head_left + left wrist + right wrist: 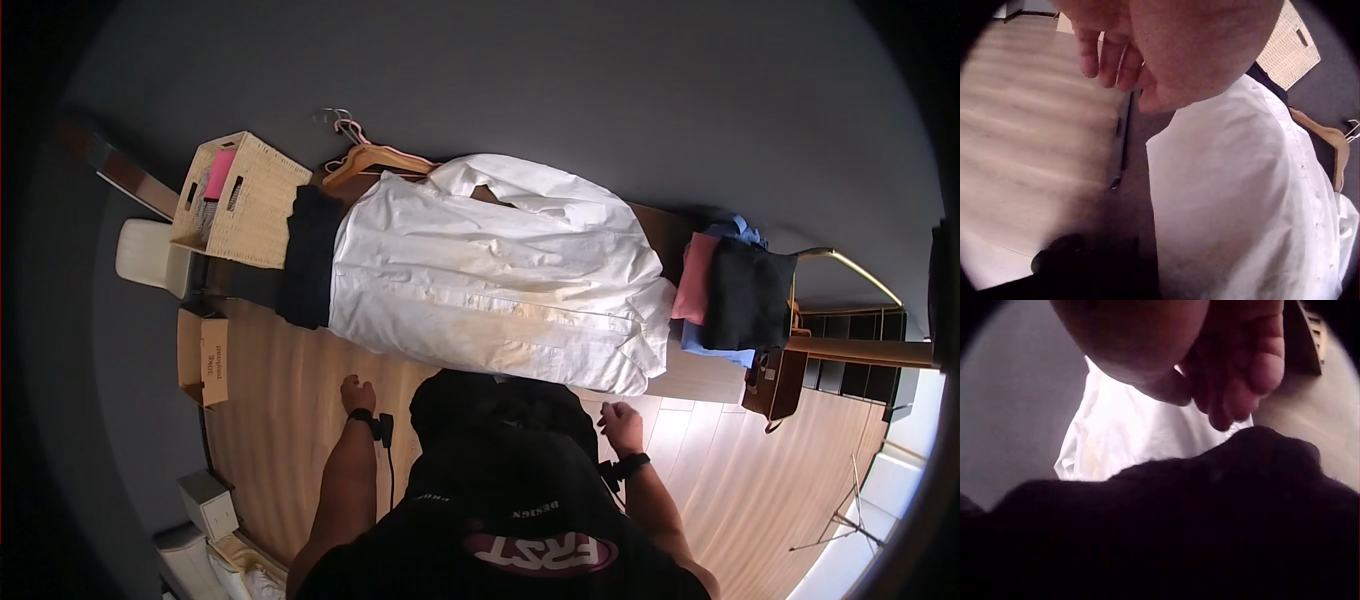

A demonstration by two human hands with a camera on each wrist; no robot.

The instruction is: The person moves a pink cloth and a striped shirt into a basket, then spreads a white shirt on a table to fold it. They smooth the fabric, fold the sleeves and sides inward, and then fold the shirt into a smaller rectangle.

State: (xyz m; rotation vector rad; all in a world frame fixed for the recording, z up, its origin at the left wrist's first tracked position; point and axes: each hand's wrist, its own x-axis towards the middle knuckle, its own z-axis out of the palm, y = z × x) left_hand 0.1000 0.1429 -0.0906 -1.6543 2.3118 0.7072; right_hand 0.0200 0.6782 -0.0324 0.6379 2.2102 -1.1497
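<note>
A white button-front shirt [490, 270] lies spread across the table, stained near its middle, one sleeve folded at the upper edge. My left hand [357, 395] hangs beside the table's near edge, left of my body, fingers loosely bent and holding nothing; in the left wrist view that hand [1166, 50] is above the shirt [1229, 181]. On the other side my right hand [622, 427] hangs just below the shirt's lower right corner, touching nothing, its fingers loosely curled; the right wrist view shows the hand [1235, 362] with the white shirt [1141, 425] behind it.
Wooden hangers [375, 160] lie at the back edge, beside a woven basket [255, 195] and dark cloth [308, 260] on the left. Folded black [745, 295] and pink clothes [695, 275] sit at the right. A brown bag [775, 385] hangs past them; a cardboard box [203, 355] stands left.
</note>
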